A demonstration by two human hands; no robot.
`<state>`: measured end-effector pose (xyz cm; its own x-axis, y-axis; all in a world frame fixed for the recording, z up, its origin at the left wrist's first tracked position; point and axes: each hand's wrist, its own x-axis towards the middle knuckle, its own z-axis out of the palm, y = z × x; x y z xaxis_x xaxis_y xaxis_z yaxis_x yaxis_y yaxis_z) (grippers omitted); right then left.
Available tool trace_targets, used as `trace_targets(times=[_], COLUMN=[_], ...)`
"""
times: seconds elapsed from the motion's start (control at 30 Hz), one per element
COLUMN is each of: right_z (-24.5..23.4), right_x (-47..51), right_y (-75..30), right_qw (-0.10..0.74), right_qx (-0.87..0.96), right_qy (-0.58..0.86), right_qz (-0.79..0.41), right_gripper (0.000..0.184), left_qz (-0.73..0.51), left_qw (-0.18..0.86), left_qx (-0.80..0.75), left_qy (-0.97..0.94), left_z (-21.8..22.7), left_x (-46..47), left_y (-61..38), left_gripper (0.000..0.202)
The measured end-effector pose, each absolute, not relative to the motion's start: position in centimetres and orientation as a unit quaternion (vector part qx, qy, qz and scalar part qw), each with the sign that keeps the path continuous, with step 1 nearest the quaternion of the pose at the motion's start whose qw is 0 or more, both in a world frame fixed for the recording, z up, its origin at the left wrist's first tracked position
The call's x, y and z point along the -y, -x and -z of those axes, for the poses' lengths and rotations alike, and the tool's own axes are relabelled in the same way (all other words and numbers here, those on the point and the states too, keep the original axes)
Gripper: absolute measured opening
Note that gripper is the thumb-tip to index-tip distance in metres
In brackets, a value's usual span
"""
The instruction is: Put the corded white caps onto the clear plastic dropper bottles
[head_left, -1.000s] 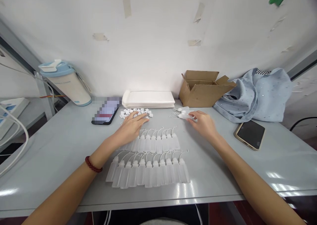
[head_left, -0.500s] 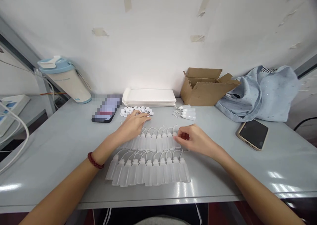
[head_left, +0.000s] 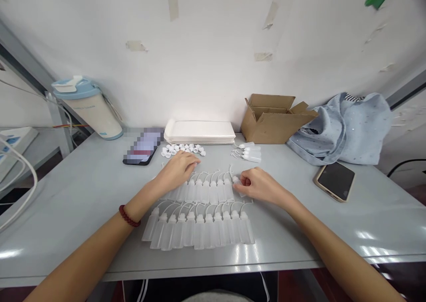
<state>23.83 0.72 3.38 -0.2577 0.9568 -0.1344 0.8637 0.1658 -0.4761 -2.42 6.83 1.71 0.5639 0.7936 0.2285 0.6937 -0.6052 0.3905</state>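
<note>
Two rows of translucent plastic squeeze bottles lie on the grey table, each with a thin tube at its neck: a front row (head_left: 199, 231) and a back row (head_left: 205, 190). My right hand (head_left: 261, 185) pinches one small bottle (head_left: 236, 180) at the right end of the back row; the bottle leans, and its body is partly hidden by my fingers. My left hand (head_left: 179, 169) rests palm down over the left end of that row, fingers stretched forward, with nothing visible in it. Just beyond its fingertips lies a cluster of small white caps (head_left: 183, 148).
More bottles (head_left: 251, 152) lie behind my right hand. Along the wall stand a white stack (head_left: 201, 133), a cardboard box (head_left: 269, 127) and a light blue cloth bag (head_left: 353, 129). One phone (head_left: 335, 181) lies right, another phone (head_left: 141, 147) left, near a tumbler (head_left: 95, 113).
My right hand has drawn the end bottle slightly away from its neighbours and tilted it. My left hand has stayed nearly in place. The view has shifted a little.
</note>
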Motion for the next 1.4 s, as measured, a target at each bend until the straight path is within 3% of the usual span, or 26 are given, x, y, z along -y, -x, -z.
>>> trace_targets(times=[0.47,0.67,0.87,1.03,1.4], right_z=[-4.5,-4.8,-5.4,-5.6,-5.6], right_x=[0.3,1.3,1.7,1.8,2.0], right_y=[-22.9,-22.6,-22.1,-21.8,-21.9], right_qw=[0.249,0.322,0.34,0.315,0.302], right_qx=[0.786,0.777,0.745,0.74,0.716], right_qy=[0.512,0.438,0.419,0.405,0.381], right_qz=[-0.243,-0.317,-0.392,-0.435,-0.501], right_gripper=[0.022,0.009,0.015,0.017,0.024], left_qz=[-0.237,-0.29,-0.346,-0.369,-0.383], left_qw=[0.2,0.436,0.541,0.546,0.455], left_qx=[-0.451,-0.385,-0.353,-0.325,-0.323], left_qy=[-0.837,-0.76,-0.68,-0.678,-0.736], left_z=[-3.1,-5.5,-5.6,-5.5,-5.6], left_x=[-5.9,-2.7,-0.9,-0.4,0.1], left_y=[1.9,0.4,-0.4,-0.5,-0.6], left_gripper=[0.015,0.015,0.014,0.012,0.013])
